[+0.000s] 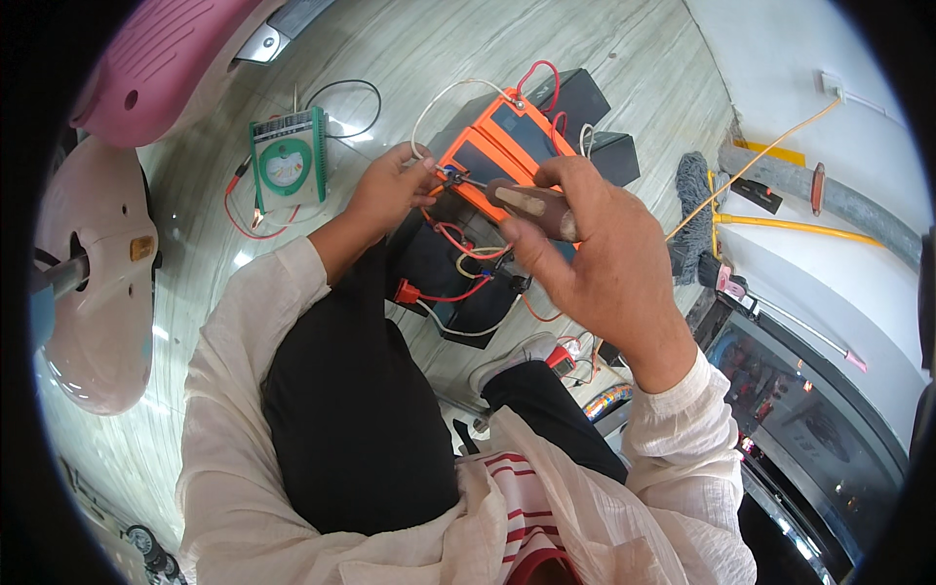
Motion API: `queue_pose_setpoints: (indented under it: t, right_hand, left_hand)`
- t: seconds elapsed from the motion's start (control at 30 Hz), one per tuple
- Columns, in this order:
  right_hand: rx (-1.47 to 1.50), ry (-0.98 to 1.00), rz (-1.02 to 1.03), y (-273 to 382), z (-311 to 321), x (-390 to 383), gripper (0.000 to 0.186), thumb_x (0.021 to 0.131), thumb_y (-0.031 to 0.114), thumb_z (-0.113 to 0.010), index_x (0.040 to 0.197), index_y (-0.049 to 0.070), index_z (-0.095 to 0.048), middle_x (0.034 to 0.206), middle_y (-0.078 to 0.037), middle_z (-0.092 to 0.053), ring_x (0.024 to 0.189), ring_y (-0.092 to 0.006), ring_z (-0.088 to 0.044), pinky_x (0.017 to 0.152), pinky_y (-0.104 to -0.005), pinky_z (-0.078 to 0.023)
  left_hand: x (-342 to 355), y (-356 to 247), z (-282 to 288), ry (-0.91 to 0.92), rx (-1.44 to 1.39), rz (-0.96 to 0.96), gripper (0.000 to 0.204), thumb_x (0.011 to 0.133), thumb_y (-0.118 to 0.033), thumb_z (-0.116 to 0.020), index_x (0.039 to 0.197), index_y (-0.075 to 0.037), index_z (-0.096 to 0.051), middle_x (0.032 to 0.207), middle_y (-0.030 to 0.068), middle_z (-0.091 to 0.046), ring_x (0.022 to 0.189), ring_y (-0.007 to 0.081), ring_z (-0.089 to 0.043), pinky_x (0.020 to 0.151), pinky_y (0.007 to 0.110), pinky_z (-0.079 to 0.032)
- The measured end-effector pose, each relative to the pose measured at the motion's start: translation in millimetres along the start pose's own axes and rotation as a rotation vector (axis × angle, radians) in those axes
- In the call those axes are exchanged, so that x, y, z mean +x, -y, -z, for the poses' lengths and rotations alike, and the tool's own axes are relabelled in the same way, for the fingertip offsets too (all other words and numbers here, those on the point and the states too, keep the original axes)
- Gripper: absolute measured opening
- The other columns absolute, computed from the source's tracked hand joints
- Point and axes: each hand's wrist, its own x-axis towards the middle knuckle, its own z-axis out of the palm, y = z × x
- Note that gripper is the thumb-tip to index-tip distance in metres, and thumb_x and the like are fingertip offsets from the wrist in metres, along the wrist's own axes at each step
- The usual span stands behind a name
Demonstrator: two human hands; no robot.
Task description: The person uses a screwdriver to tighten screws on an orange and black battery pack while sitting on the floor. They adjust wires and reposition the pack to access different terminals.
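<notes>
- Crouched over the floor (409,58), a person works a screwdriver (531,205) at the near edge of an orange-topped battery (497,141).
- Right hand (585,244): closed round the brown handle, with the shaft levelled toward the terminal (450,177), a hold that seems meant to let the wrist turn the tip.
- Left hand (390,185): fingertips pinched on a wire end at that same terminal, apparently to steady it under the tip.
- Red (458,244) and white leads (439,97) loop over the battery and the black batteries (595,107) beyond it, crowding the space around the terminal.
- A green meter (288,161) lies on the floor well left of the hands, its leads trailing clear of the work.
- Open floor shows beyond the batteries; a pink scooter body (156,68) closes the left side and a white kerb with a mop (694,190) hems the right.
- The person's knees fill the near side, leaving the arms little room to pull back.
</notes>
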Motion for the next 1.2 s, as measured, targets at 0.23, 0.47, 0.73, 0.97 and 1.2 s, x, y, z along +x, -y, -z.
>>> queue_pose_setpoints:
  t: [0.23,0.47,0.73,0.97,1.2]
  right_hand:
    - [-0.016,-0.068,0.115,-1,-1,-2,0.038,0.076,0.008,-0.074,0.11,0.004,-0.056,0.097,-0.015,-0.06,0.086,-0.0347,-0.06,0.072,-0.0415,-0.047]
    - [-0.123,-0.082,0.196,-8,0,-2,0.036,0.077,0.009,-0.075,0.108,0.005,-0.057,0.095,-0.013,-0.062,0.086,-0.034,-0.059,0.072,-0.0417,-0.047]
    - [-0.181,-0.099,0.222,-4,0,-2,0.032,0.076,0.011,-0.072,0.105,0.006,-0.058,0.082,-0.01,-0.059,0.078,-0.0328,-0.059,0.073,-0.043,-0.045]
    - [-0.102,0.057,-0.05,2,3,-4,0.034,0.077,0.008,-0.073,0.107,0.007,-0.058,0.084,-0.01,-0.062,0.082,-0.0344,-0.06,0.076,-0.0438,-0.046]
    - [-0.124,-0.063,0.167,-2,-3,-5,0.031,0.079,0.013,-0.075,0.105,0.007,-0.059,0.077,-0.009,-0.06,0.074,-0.0317,-0.06,0.072,-0.0405,-0.045]
  left_hand:
    - [0,-1,0,-0.003,0.006,0.004,0.019,0.103,-0.026,-0.057,0.112,-0.01,-0.057,0.095,0.005,-0.067,0.087,0.0138,-0.067,0.075,0.027,-0.057]
    - [0,-2,-1,0.001,-0.007,0.003,0.018,0.103,-0.026,-0.057,0.111,-0.01,-0.057,0.094,0.0054,-0.067,0.086,0.0137,-0.068,0.074,0.027,-0.057]
    - [1,-1,-1,-0.003,-0.009,0.001,0.018,0.103,-0.025,-0.057,0.112,-0.01,-0.057,0.094,0.0059,-0.068,0.085,0.0139,-0.068,0.074,0.028,-0.057]
    - [0,-2,0,0.001,-0.006,0.015,0.018,0.102,-0.025,-0.058,0.111,-0.01,-0.058,0.094,0.0064,-0.068,0.084,0.0143,-0.067,0.073,0.027,-0.057]
    - [0,-1,1,0.004,-0.021,0.005,0.017,0.102,-0.025,-0.058,0.111,-0.01,-0.058,0.093,0.0061,-0.069,0.085,0.0142,-0.068,0.072,0.027,-0.057]
